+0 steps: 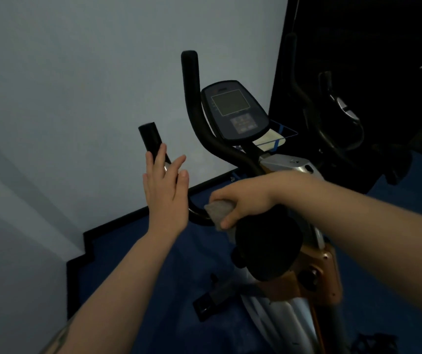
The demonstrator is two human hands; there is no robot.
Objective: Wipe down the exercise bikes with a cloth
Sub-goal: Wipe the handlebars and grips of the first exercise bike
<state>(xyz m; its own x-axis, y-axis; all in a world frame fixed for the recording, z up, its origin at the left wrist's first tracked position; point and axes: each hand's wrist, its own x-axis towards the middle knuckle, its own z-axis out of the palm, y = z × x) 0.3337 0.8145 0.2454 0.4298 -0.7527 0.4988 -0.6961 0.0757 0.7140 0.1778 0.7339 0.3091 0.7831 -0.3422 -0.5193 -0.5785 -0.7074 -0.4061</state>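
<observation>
An exercise bike (286,312) with a silver and orange body stands before me, its black saddle (268,249) below my right arm. My right hand (243,200) grips a grey cloth (219,213) and holds it against the lower bend of the left handlebar, by the saddle's front. My left hand (165,190) is raised with straight fingers beside the near handlebar grip (151,139), fingertips touching it. The console (235,111) with its screen sits between the handlebars.
A pale wall fills the left and back. Blue floor with a black skirting edge (138,213) runs below it. A second bike's dark handlebars (314,103) stand to the right against a black panel. A pedal (212,300) sticks out low left.
</observation>
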